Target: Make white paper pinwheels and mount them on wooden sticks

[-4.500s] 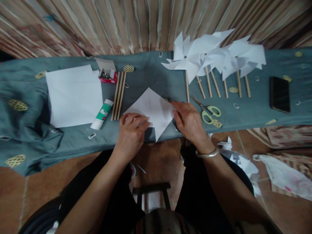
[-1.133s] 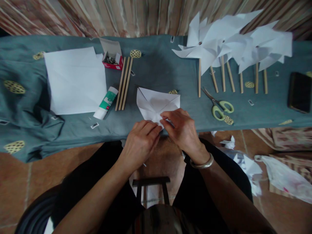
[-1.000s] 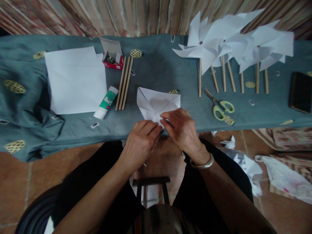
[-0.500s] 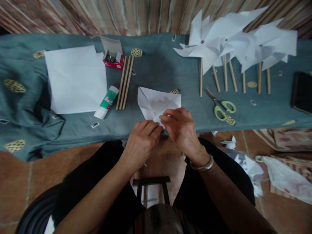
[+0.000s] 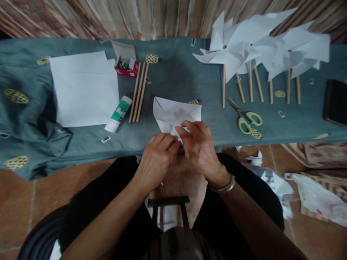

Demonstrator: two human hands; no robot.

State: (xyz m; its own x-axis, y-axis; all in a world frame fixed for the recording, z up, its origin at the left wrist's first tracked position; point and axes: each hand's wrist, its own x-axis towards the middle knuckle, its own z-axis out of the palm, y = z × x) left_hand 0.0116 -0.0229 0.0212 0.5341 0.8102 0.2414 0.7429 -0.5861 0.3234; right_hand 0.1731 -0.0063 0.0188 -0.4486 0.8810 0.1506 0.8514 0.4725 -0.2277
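A folded white paper square [image 5: 173, 113] lies on the grey-green cloth [image 5: 176, 79] near the table's front edge. My left hand [image 5: 158, 157] and my right hand [image 5: 199, 146] meet at its near corner, fingers curled and pinching the paper there. That corner is hidden under my fingers. A metal bangle [image 5: 221, 187] circles my right wrist.
Left of the paper lie three wooden sticks [image 5: 138, 92], a glue stick [image 5: 118, 113], a red box of pins [image 5: 125, 66] and white sheets [image 5: 84, 88]. Right are green-handled scissors [image 5: 244, 117], several finished paper pinwheels [image 5: 260, 43] and a black phone [image 5: 335, 101]. Paper scraps litter the floor [image 5: 267, 177].
Since 4.5 s ago the flat paper diamond has been folded into a smaller shape. In the last second my right hand's fingers curled in more tightly over the near corner.
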